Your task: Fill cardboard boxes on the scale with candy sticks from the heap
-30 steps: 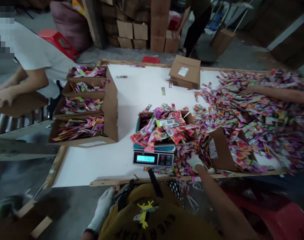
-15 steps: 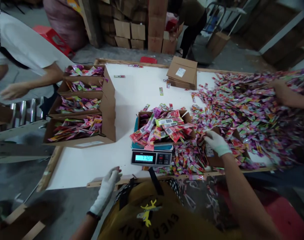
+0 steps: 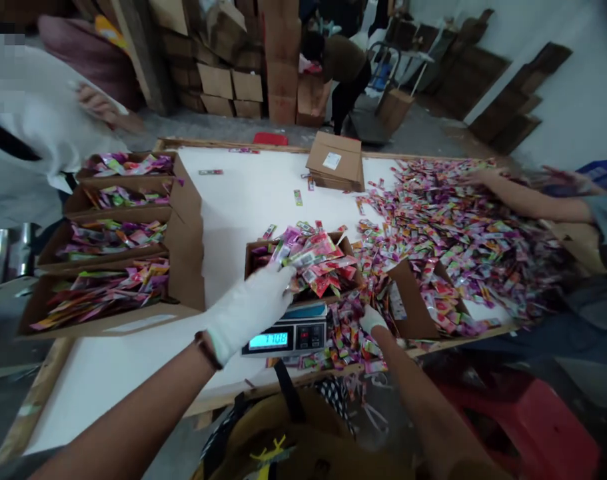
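My left hand (image 3: 256,303), in a white glove, reaches over the scale's front left to the heaped carton (image 3: 247,261). Its fingers look curled together against the packets there; what they grip, if anything, is unclear. Long, shiny snack packets (image 3: 316,257) pile above the carton's rim. The carton rests on a digital scale (image 3: 310,335) with a lit blue display. Right of the scale, my gloved right hand (image 3: 372,321) is down among loose packets (image 3: 340,337), its fingers mostly hidden. Beside it a tilted open carton (image 3: 414,303) lies with packets in and around it.
Several filled cartons (image 3: 186,267) stand in a row at left, near a person in white (image 3: 48,107). Flattened cartons (image 3: 336,160) are stacked at the table's back. Another person's arm (image 3: 533,197) reaches into the big packet heap (image 3: 463,233). A red stool (image 3: 548,413) stands below right.
My left hand has moved up and right from the table's front edge to the carton on the scale. My right hand has come closer to the scale. The view has shifted.
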### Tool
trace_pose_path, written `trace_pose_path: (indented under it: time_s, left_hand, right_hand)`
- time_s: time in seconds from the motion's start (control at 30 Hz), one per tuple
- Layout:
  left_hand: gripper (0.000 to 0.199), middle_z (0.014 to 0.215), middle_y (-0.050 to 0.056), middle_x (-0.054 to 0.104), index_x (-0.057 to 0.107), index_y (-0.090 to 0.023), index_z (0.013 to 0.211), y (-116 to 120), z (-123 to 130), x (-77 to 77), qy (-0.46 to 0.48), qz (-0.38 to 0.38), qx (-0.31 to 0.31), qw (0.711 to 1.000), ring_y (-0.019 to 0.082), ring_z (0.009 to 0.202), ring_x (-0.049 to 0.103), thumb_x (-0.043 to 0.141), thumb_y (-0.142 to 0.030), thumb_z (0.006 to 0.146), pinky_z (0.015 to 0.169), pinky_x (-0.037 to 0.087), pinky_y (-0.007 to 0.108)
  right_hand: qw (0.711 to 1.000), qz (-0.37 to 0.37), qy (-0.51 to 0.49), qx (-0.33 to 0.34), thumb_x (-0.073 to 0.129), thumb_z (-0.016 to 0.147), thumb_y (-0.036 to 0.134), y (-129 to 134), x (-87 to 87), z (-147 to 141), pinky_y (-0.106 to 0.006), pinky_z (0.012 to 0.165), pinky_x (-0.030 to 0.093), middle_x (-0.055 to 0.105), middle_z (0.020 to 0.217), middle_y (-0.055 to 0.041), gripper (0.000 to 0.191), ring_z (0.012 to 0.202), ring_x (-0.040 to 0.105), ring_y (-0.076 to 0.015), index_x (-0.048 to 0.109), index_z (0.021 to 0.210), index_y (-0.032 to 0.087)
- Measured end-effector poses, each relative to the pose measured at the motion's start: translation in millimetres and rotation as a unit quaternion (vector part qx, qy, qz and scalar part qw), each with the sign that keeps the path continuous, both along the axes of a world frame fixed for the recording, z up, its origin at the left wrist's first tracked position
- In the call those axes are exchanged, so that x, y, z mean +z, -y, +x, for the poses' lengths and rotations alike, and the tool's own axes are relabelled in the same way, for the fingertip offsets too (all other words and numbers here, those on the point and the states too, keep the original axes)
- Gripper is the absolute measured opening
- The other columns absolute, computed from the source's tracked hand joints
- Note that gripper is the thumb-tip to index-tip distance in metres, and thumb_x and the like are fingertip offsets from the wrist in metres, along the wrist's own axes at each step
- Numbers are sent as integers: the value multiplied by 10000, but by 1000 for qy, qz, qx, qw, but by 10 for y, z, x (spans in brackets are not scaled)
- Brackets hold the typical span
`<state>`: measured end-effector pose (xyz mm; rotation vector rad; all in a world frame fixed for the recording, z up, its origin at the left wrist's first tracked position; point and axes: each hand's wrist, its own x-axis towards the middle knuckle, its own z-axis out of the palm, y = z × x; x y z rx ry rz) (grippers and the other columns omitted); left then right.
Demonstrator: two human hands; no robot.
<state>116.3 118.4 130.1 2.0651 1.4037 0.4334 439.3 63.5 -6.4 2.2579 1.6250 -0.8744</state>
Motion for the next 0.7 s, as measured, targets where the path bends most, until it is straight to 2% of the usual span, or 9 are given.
trace_pose_path:
  time_s: [0.13, 0.2, 0.27, 0.37, 0.47, 0.5, 0.57, 0.63, 0.7]
  left_hand:
    - [563, 1212, 186, 741, 592, -202, 1439, -267, 57, -105, -151, -138, -100, 974, 375, 1056, 743, 637, -193, 878, 976, 557, 496]
    - [551, 1246, 190, 741, 541, -219, 1473, -306, 42, -87, -195, -132, -130, 963, 387, 1065, 746, 577, -254, 924, 929, 567, 488]
    - [531, 1260, 185, 739, 535, -230, 1469, -301, 39, -67, -204, -119, -130, 963, 395, 1073, 745, 538, -292, 942, 899, 568, 485]
    - [505, 1268, 178, 735, 560, -223, 1438, -263, 71, -49, -204, -92, -124, 967, 385, 1069, 743, 531, -298, 939, 868, 565, 468]
    - [381, 1220, 178, 744, 653, -184, 1307, -164, 68, 27, -195, -49, -120, 972, 347, 1067, 737, 527, -288, 963, 891, 557, 433]
    - [321, 1188, 175, 748, 691, -179, 1226, -102, 34, 75, -189, -28, -117, 975, 334, 1060, 734, 520, -287, 976, 901, 552, 424]
    - [244, 1097, 150, 750, 726, -187, 1028, 66, -104, 187, -157, 24, -108, 981, 303, 1017, 727, 506, -289, 997, 898, 542, 406]
    - [260, 993, 108, 732, 696, -203, 869, 244, -310, 273, -88, 64, -71, 992, 266, 951, 713, 495, -293, 1007, 871, 532, 386]
    - [279, 953, 82, 714, 681, -207, 859, 359, -515, 276, 0, 83, 31, 996, 239, 898, 693, 501, -351, 1017, 848, 527, 372]
  right_hand:
    - [999, 11, 10, -35, 657, 1023, 238, 84, 71, 234, -369, 886, 604, 786, 1034, -105, 164, 954, 757, -227, 771, 1073, 131]
    - [998, 55, 3, -41, 552, 1014, 157, -1, 335, 393, -358, 916, 589, 801, 1093, -142, 273, 1028, 764, -255, 785, 1149, 115]
    - [988, 148, -24, -23, 486, 1027, 189, -118, 763, 453, -345, 986, 568, 794, 1205, -126, 379, 1132, 741, -250, 760, 1284, 140]
    - [921, 354, -108, 121, 493, 1054, 325, -313, 1533, 186, -355, 1003, 566, 799, 1173, -86, 378, 1084, 736, -236, 781, 1267, 204]
    - [863, 378, -84, 324, 536, 1064, 374, -535, 2006, -425, -445, 1082, 529, 769, 1227, -113, 351, 1149, 700, -272, 782, 1259, 217]
    - [863, 345, -50, 367, 574, 1053, 403, -608, 2028, -634, -507, 1126, 497, 723, 1347, -149, 390, 1249, 658, -318, 750, 1339, 204]
    - [875, 256, 12, 410, 623, 1034, 467, -734, 1873, -965, -632, 1192, 403, 514, 1619, -222, 550, 1482, 476, -434, 643, 1512, 195]
    - [889, 176, 34, 421, 595, 1046, 526, -821, 1557, -1146, -713, 1241, 276, 240, 1776, -235, 670, 1621, 225, -502, 506, 1642, 234]
    - [897, 124, 36, 422, 548, 1062, 562, -874, 1243, -1210, -759, 1262, 139, 89, 1811, -219, 719, 1652, 58, -520, 406, 1700, 264]
